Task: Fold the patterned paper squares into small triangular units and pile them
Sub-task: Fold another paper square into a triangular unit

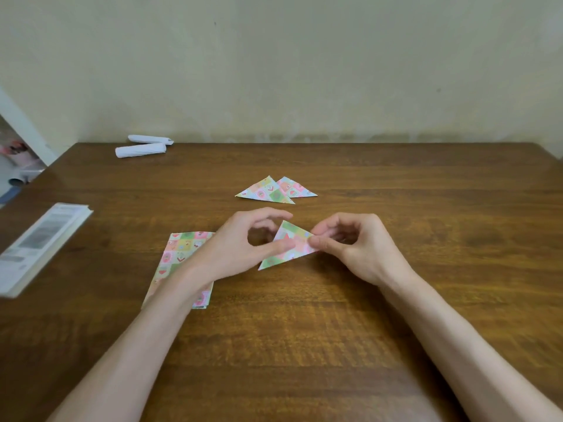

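Near the table (304,330) centre, the left hand (240,243) and right hand (358,249) pinch a folded triangle (294,234) in their fingers, seemingly steadying it for creasing; finished triangles (271,191) pile at 12 o'clock.

Worktop (304,330): dark brown wood grain. Held triangle (289,246): pastel checks of pink, green, yellow and white. Two folded triangles (275,191) at 12 o'clock: same pastel check. Stack of squares (178,254) at 9 o'clock: same pattern. Paper rolls (141,146): white. Wall (274,71): pale cream.
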Available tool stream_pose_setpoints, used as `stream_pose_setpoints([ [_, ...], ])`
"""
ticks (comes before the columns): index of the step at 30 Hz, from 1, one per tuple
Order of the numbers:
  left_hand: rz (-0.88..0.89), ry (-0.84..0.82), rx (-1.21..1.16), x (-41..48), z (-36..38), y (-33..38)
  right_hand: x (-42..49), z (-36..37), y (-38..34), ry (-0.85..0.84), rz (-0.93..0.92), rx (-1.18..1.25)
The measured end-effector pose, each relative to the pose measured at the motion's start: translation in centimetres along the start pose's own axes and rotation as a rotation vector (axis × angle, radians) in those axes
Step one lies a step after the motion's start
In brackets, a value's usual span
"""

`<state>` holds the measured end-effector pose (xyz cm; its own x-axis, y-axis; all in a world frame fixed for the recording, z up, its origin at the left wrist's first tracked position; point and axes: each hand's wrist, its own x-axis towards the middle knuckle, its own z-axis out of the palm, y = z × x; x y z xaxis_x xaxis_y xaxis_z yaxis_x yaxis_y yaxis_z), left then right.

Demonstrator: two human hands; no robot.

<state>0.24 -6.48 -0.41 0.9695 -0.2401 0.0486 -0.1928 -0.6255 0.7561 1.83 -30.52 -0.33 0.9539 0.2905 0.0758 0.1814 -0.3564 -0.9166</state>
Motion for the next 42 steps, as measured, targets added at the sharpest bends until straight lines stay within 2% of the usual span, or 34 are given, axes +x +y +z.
stream_pose_setpoints([
  [3,-0.004,0.099,-0.185,0.1,0.3,0.5,0.1,0.3,0.1,0.046,0.073,0.127],
  [5,-0.008,0.137,-0.167,0.1,0.3,0.2,0.1,0.3,0.4,0.031,0.075,0.124],
  [10,-0.045,0.181,-0.076,0.4,0.4,-0.3,0.8,0.4,1.4,0.069,0.019,-0.114],
  [15,-0.024,0.348,-0.037,0.7,0.1,-1.1,3.4,0.1,1.7,0.177,0.082,-0.114],
  [22,0.008,0.36,-0.047,0.8,0.2,-1.7,8.4,-0.3,2.6,0.285,0.107,-0.284],
  [30,0.013,0.377,-0.045,0.9,0.0,-1.4,8.9,0.1,3.3,0.363,0.089,-0.352],
  [34,0.017,0.398,-0.051,0.8,-0.5,-1.3,8.5,0.7,3.1,0.394,0.021,-0.373],
  [38,0.042,0.449,-0.092,0.6,-1.8,-0.8,7.7,2.2,1.4,0.329,-0.113,-0.32],
  [42,0.01,0.566,-0.202,-0.2,-3.7,-0.8,6.7,4.8,-1.1,0.058,-0.173,-0.29],
])
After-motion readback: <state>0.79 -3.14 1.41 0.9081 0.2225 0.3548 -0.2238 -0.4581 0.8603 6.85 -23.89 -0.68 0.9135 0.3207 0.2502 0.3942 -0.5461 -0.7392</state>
